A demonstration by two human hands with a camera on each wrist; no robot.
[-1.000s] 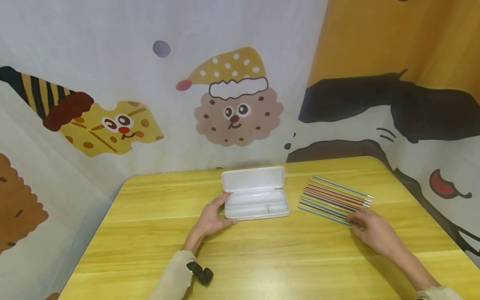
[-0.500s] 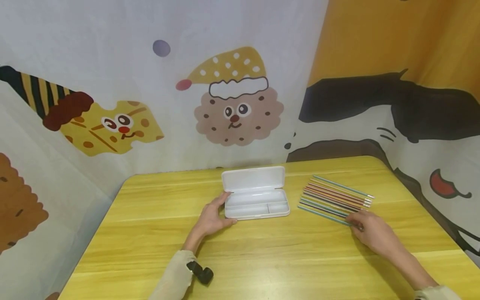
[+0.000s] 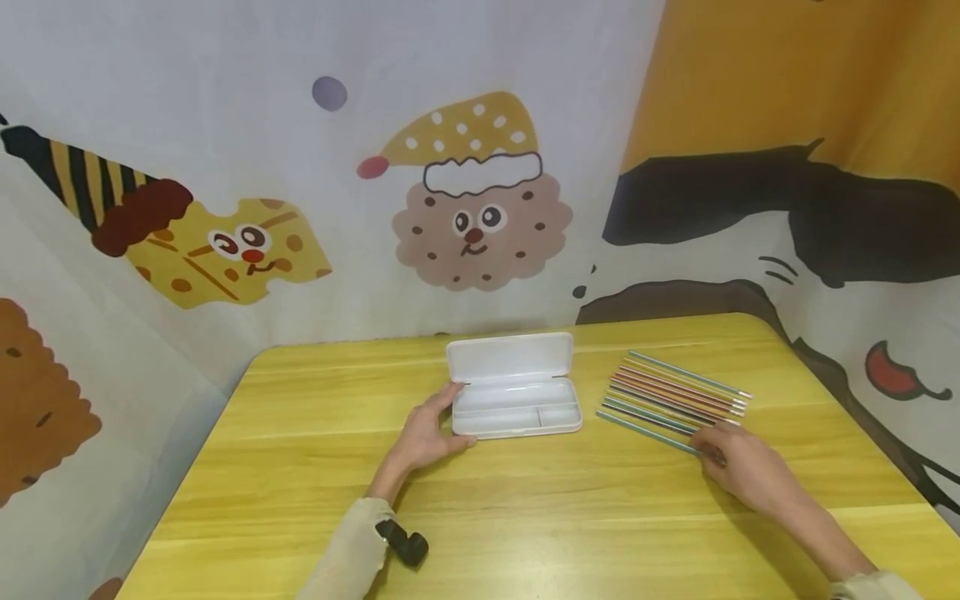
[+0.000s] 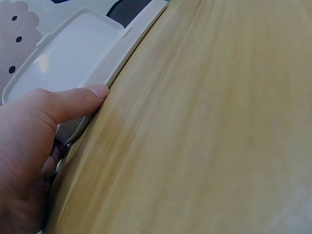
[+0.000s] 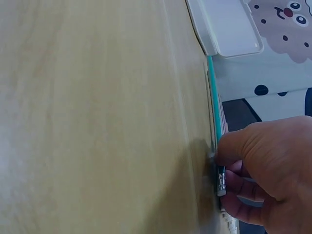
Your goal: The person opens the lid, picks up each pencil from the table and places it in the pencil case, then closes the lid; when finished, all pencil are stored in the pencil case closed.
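A white pencil case (image 3: 516, 421) lies with its lid (image 3: 510, 358) raised, and its compartments hold nothing. My left hand (image 3: 423, 437) grips its left end, thumb at the front edge and fingers behind; in the left wrist view the thumb (image 4: 73, 101) presses the case's side. To the right, several pencils (image 3: 671, 392) lie side by side on the table. My right hand (image 3: 746, 467) pinches the eraser end of the nearest one, a teal pencil (image 3: 648, 431). The right wrist view shows that pencil (image 5: 214, 97) between thumb and fingers, its metal end sticking out below.
The yellow wood-grain table (image 3: 480, 517) has its back edge against a curtain (image 3: 480, 50) printed with cartoon figures. A black device (image 3: 403, 543) is strapped at the left sleeve.
The head view has shifted slightly. My right hand has moved very little at the pencil's end, and my left hand keeps its grip on the case.
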